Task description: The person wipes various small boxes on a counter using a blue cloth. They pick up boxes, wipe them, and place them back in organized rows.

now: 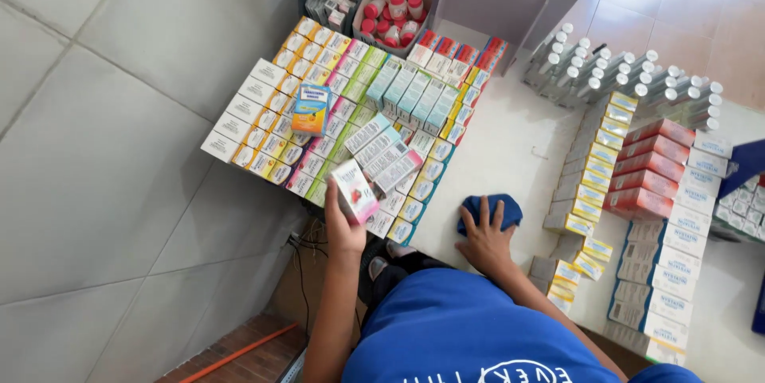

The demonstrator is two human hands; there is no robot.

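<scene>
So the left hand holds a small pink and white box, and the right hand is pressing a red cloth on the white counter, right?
Not quite: the head view shows the cloth is blue, not red. The left hand does hold the pink and white box, and the right hand presses the cloth on the white counter.

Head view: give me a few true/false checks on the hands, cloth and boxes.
1. The left hand holds a small pink and white box. True.
2. The right hand rests on a red cloth. False: the blue cloth is under it.
3. The right hand presses the cloth on the white counter. True.
4. The white-capped bottles stand at the near edge by the person. False: they lie in rows at the far side.
5. An orange and blue box lies on top of the rows of boxes. True.
</scene>
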